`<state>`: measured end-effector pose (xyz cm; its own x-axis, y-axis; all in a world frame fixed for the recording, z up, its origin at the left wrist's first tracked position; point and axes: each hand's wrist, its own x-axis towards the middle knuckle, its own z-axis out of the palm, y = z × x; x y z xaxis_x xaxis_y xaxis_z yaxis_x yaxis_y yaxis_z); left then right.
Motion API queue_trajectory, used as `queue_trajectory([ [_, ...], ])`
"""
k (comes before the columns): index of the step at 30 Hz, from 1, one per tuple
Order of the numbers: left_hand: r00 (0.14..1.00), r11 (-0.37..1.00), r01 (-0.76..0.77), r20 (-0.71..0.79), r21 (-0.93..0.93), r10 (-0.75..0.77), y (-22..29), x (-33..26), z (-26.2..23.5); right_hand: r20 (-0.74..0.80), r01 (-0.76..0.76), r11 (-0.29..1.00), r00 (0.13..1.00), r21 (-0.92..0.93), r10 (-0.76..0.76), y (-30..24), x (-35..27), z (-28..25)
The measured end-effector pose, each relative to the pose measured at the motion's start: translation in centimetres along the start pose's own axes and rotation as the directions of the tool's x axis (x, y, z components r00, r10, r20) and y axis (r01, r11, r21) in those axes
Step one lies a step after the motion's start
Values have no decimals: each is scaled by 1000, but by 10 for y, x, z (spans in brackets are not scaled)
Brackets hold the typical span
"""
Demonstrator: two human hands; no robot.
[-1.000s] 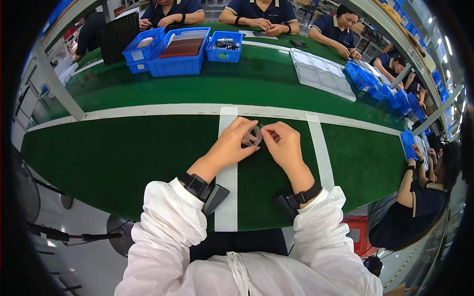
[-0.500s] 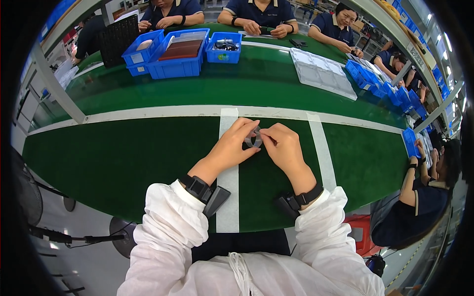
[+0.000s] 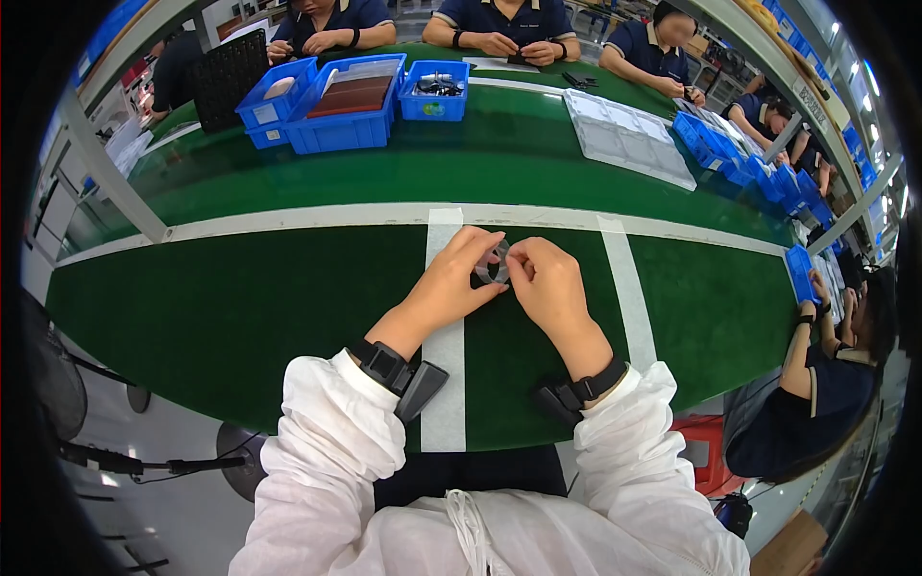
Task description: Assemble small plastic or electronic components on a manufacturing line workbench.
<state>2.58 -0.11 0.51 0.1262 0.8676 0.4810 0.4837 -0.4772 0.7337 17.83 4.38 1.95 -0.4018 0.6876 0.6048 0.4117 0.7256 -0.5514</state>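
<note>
My left hand (image 3: 453, 280) and my right hand (image 3: 548, 286) meet over the green table (image 3: 240, 307), just above a white tape stripe (image 3: 444, 355). Between their fingertips they pinch a small grey ring-shaped part (image 3: 494, 263). Both hands grip it, the left from the left side, the right from the right. Most of the part is hidden by the fingers. Both wrists wear black straps, and the sleeves are white.
Blue bins (image 3: 346, 94) stand at the far left of the table, one with brown flat pieces. A white tray (image 3: 626, 136) lies far right, with more blue bins (image 3: 730, 154) beyond. Several seated people work along the far edge and at the right (image 3: 826, 374).
The hands stay together on the small part with only slight finger shifts; the part has turned a little between the fingertips.
</note>
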Motion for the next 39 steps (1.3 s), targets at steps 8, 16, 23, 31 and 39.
queue_trajectory([
  [8, 999, 999, -41, -31, -13, 41, -2, 1, 2, -23, -43, 997, 999, -63, 42, 3, -1, 5],
  [16, 998, 998, -56, -26, 10, 56, -3, 1, 2, -10, -87, 992, 996, -93, 86, 2, 0, 5],
  [23, 998, 998, -64, -14, -19, 64, -2, -1, 1, 27, -147, 988, 989, -51, 148, 3, 4, 2],
  [31, 998, 999, -32, 48, -19, 32, 0, 0, 1, 216, -301, 953, 928, -46, 303, 7, 13, -11],
  [39, 999, 999, -39, 7, -16, 39, 0, 1, 1, 142, -251, 967, 957, -35, 254, 10, 11, -8],
])
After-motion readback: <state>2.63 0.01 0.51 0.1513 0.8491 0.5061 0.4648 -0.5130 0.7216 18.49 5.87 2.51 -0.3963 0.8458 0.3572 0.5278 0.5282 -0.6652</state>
